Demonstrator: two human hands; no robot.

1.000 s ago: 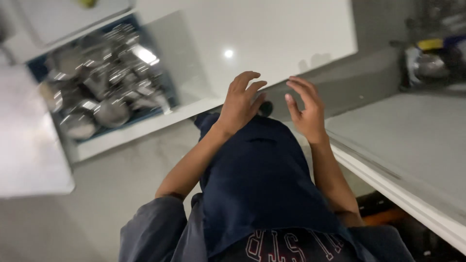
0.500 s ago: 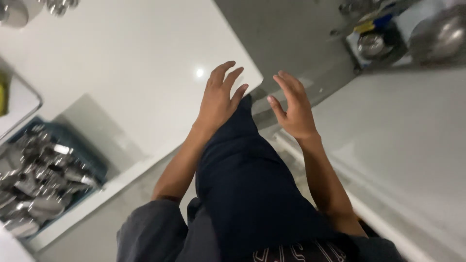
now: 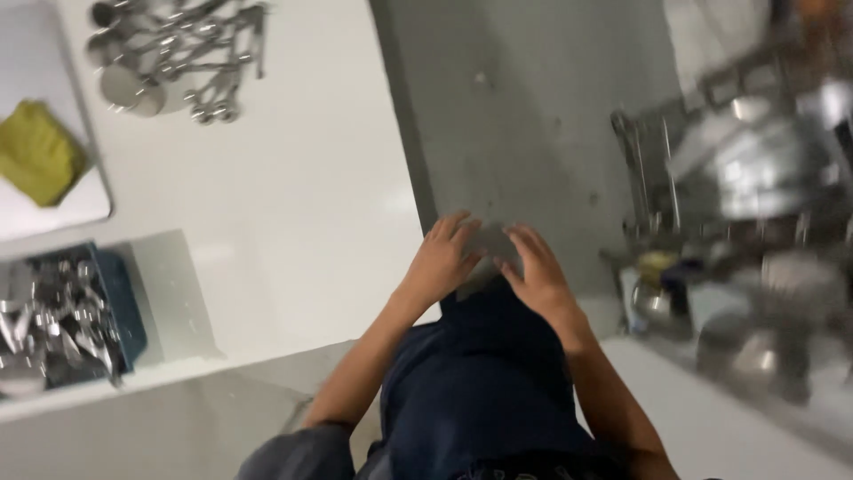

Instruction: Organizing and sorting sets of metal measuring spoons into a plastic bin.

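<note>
I can make out no package, label, sign or screen from here. The right side of the view is blurred — small containers seem to stand there, but I cannot tell whether any is a package or carries a label.

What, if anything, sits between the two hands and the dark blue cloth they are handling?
Nothing visible. The left hand and right hand both rest directly on the upper end of the dark blue cloth, fingers spread, with no object between.
</note>
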